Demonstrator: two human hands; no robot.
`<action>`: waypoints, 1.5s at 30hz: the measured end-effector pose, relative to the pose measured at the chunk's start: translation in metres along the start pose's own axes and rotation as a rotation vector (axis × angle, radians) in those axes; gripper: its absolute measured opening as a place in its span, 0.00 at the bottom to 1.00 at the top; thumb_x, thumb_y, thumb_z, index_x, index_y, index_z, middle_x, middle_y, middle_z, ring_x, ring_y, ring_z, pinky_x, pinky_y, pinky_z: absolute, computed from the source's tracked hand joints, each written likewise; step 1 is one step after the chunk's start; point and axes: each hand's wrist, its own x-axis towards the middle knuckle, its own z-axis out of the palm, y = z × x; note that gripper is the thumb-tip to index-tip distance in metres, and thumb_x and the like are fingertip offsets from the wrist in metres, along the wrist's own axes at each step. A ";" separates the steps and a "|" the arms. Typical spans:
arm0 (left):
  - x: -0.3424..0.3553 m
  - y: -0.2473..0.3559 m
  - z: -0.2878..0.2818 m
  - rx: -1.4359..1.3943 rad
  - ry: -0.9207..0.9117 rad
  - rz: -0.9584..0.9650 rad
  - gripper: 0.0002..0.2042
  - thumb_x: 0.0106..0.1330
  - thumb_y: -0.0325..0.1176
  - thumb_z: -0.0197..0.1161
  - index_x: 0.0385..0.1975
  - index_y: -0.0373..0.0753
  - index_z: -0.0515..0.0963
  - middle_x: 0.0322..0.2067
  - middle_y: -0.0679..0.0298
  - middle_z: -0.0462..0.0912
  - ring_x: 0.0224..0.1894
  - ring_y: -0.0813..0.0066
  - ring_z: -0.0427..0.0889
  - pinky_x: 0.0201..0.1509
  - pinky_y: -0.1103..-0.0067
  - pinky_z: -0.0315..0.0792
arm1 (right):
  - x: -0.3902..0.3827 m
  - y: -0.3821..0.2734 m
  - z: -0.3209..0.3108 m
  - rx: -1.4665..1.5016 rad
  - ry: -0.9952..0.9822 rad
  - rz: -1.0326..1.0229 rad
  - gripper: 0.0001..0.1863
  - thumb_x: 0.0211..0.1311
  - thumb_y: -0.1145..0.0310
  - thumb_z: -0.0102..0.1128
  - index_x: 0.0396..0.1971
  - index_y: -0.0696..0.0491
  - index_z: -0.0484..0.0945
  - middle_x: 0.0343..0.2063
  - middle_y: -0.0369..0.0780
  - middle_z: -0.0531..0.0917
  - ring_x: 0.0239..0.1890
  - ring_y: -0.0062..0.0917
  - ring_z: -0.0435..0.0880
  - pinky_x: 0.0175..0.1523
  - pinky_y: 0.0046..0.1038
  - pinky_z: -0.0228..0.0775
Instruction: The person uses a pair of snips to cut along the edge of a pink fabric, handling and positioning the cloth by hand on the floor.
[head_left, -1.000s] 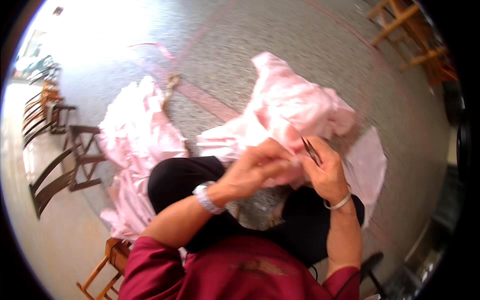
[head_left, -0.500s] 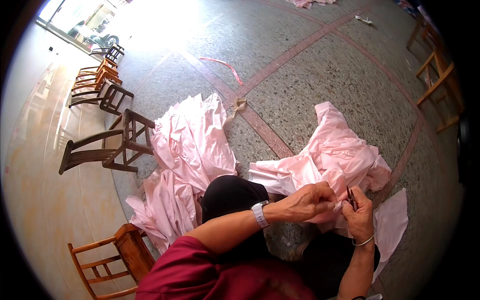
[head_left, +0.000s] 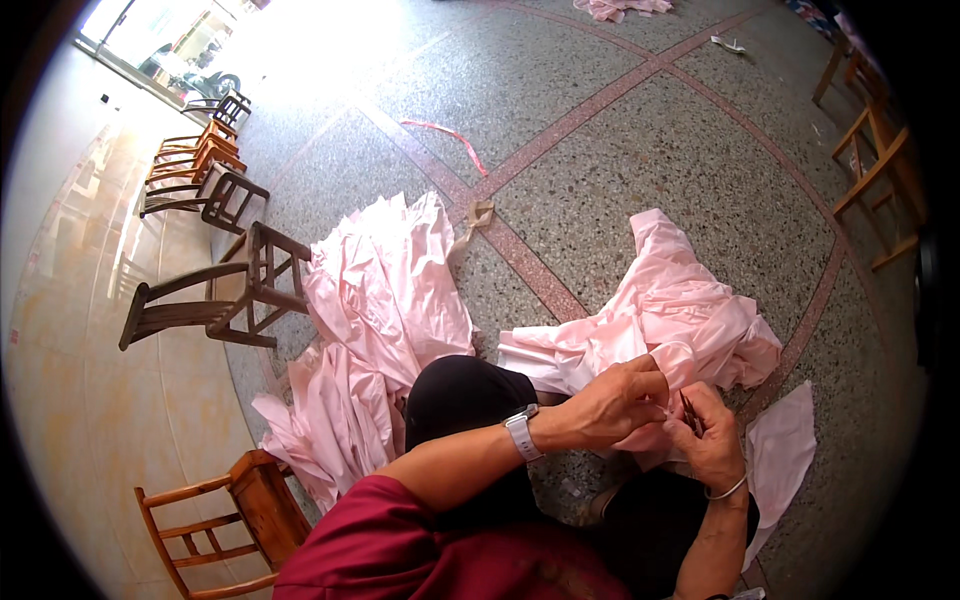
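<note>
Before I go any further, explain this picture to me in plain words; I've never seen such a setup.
There is no machine here: these are a person's own bare hands. A fisheye camera worn on the head looks down past them, so straight edges bend near the rim. The left hand pinches at the pink cloth; the right hand holds a small, dark, pointed tool close by. Its exact kind is hard to tell. That cloth spreads over the speckled floor, with another pink heap to its left. Wooden chairs stand along the left.
</note>
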 end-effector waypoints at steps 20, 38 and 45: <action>-0.002 -0.002 0.006 0.032 -0.063 -0.065 0.05 0.62 0.26 0.61 0.36 0.35 0.78 0.35 0.57 0.75 0.40 0.56 0.78 0.43 0.69 0.70 | -0.002 -0.005 -0.002 -0.087 0.044 -0.003 0.05 0.53 0.82 0.62 0.26 0.59 0.75 0.29 0.35 0.77 0.25 0.13 0.69 0.29 0.18 0.61; -0.005 -0.005 0.004 -0.557 -0.204 -0.288 0.06 0.72 0.31 0.57 0.41 0.35 0.72 0.34 0.71 0.76 0.36 0.85 0.71 0.41 0.86 0.66 | -0.011 -0.011 -0.011 0.223 -0.056 0.247 0.04 0.60 0.77 0.62 0.32 0.57 0.76 0.25 0.29 0.74 0.27 0.11 0.68 0.33 0.15 0.62; -0.003 0.001 0.001 -0.691 -0.296 -0.308 0.07 0.70 0.32 0.60 0.39 0.35 0.73 0.34 0.71 0.77 0.34 0.89 0.71 0.34 0.87 0.65 | -0.010 -0.001 -0.014 0.301 -0.116 0.175 0.04 0.60 0.76 0.63 0.31 0.56 0.75 0.25 0.29 0.73 0.27 0.11 0.67 0.33 0.16 0.60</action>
